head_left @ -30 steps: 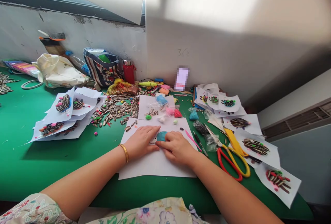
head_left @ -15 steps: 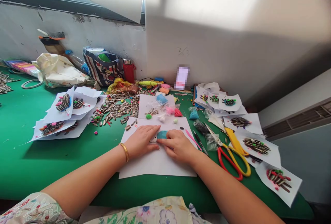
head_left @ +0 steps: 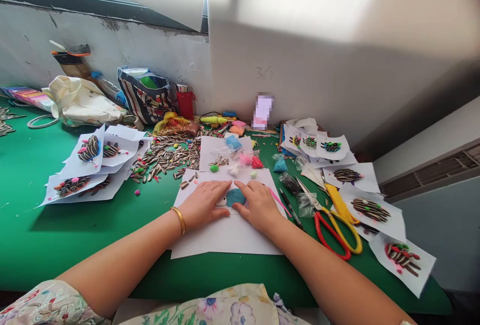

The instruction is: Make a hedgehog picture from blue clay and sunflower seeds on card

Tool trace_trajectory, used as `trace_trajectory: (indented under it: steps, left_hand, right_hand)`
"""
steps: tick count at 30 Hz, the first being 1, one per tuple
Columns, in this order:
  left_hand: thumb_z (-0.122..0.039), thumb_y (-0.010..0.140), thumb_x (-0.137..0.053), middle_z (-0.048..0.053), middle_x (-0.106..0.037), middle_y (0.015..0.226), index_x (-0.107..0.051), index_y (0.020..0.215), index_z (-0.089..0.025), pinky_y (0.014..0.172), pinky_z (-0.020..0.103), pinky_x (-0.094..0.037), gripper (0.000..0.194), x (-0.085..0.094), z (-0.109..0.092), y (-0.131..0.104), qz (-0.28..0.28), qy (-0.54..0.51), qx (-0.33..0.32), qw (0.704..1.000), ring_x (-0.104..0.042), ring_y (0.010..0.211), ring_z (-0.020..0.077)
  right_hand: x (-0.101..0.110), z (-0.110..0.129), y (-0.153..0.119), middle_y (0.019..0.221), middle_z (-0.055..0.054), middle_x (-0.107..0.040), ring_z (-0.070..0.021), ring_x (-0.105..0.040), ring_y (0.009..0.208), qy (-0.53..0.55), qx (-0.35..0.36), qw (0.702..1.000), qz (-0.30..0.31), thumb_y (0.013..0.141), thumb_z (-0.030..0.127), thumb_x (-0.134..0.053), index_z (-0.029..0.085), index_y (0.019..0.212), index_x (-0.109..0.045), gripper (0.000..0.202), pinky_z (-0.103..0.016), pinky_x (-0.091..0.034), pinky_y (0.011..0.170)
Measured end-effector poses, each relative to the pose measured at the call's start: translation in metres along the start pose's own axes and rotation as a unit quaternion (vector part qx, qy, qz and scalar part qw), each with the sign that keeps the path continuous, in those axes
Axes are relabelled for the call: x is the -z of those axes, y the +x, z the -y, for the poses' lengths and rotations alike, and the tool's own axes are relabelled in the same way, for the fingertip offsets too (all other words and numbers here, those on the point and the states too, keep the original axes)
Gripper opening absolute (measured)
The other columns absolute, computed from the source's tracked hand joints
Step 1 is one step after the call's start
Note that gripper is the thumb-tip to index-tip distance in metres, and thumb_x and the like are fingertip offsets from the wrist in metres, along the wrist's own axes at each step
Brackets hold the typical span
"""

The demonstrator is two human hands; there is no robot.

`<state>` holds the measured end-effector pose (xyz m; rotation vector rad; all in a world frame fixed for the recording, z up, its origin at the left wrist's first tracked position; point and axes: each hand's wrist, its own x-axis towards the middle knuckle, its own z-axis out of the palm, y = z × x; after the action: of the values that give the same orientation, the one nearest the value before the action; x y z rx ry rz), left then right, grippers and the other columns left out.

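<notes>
A white sheet of paper [head_left: 225, 240] lies in front of me, bearing a flat blue patch of modelling clay [head_left: 235, 198] with a small white piece [head_left: 222, 201] at its left end. My left hand [head_left: 206, 200] rests flat on the sheet, fingers stretched out, its thumb and fingertips beside the white piece. On the other side my right hand [head_left: 258, 202] is spread open, thumb below the blue clay and fingers above its right edge. Neither hand grasps anything. The hands hide part of the sheet.
Sunflower seeds [head_left: 176, 152] are heaped at the back left. Seed-covered hedgehog pictures lie in a left stack [head_left: 92, 170] and along the right [head_left: 369, 210]. Red-and-yellow scissors [head_left: 333, 227], a pen [head_left: 291, 209] and a pink clay tool [head_left: 279, 201] lie to the right. Bagged clay [head_left: 279, 163] sits behind.
My right hand has opened from pointing fingers pressed on the blue clay to a spread shape, uncovering more of the blue patch. My left hand stays nearly still.
</notes>
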<state>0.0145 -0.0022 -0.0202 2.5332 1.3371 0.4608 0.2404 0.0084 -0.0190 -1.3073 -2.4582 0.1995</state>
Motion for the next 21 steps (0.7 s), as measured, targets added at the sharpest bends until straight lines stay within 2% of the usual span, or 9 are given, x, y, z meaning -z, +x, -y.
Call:
trace_trajectory:
  steps: [4,9,15,18,21]
  left_hand:
    - [-0.05,0.082,-0.071,0.013,-0.053,0.143,-0.038,0.147,-0.023,0.109,0.047,-0.039,0.077,0.0,0.0,0.0,-0.003,-0.002,-0.001,1.0,-0.05,0.13,0.0306]
    - [-0.05,0.083,-0.07,0.014,-0.053,0.143,-0.039,0.146,-0.022,0.108,0.048,-0.039,0.076,0.001,-0.001,0.001,-0.002,-0.001,-0.001,1.0,-0.05,0.13,0.0312]
    - [-0.048,0.081,-0.072,0.013,-0.053,0.142,-0.04,0.146,-0.023,0.108,0.047,-0.04,0.077,0.001,-0.001,0.001,0.0,-0.005,0.006,1.0,-0.051,0.129,0.0314]
    - [-0.049,0.081,-0.073,0.014,-0.053,0.143,-0.039,0.147,-0.023,0.109,0.047,-0.039,0.079,0.002,-0.001,0.001,0.0,-0.005,0.006,1.0,-0.051,0.13,0.0313]
    - [-0.048,0.08,-0.073,0.013,-0.052,0.144,-0.039,0.147,-0.024,0.11,0.047,-0.038,0.079,0.002,-0.002,0.0,0.003,-0.009,0.008,1.0,-0.05,0.131,0.0309]
  right_hand:
    - [0.002,-0.003,0.0,0.106,-0.009,-0.061,-0.0273,-0.054,0.101,0.015,0.002,1.0,-0.005,0.09,0.043,-0.065,0.025,0.14,-0.051,0.055,-0.04,-0.042,0.087]
    - [-0.004,0.003,0.001,0.107,-0.01,-0.06,-0.0285,-0.054,0.103,0.001,-0.01,1.0,-0.021,0.083,0.049,-0.07,0.024,0.141,-0.05,0.066,-0.041,-0.041,0.088]
    - [-0.007,0.008,0.004,0.108,-0.01,-0.061,-0.0284,-0.054,0.104,0.016,-0.034,0.999,-0.04,0.084,0.044,-0.07,0.024,0.141,-0.05,0.063,-0.041,-0.041,0.089]
    - [-0.001,-0.007,0.005,0.104,-0.008,-0.06,-0.0248,-0.055,0.102,0.064,-0.018,0.997,-0.038,0.09,0.035,-0.066,0.023,0.137,-0.055,0.05,-0.038,-0.043,0.088]
    - [0.005,-0.024,0.003,0.092,-0.005,-0.058,-0.0202,-0.055,0.09,0.103,0.041,0.994,-0.016,0.092,0.026,-0.063,0.028,0.116,-0.071,0.025,-0.033,-0.044,0.081]
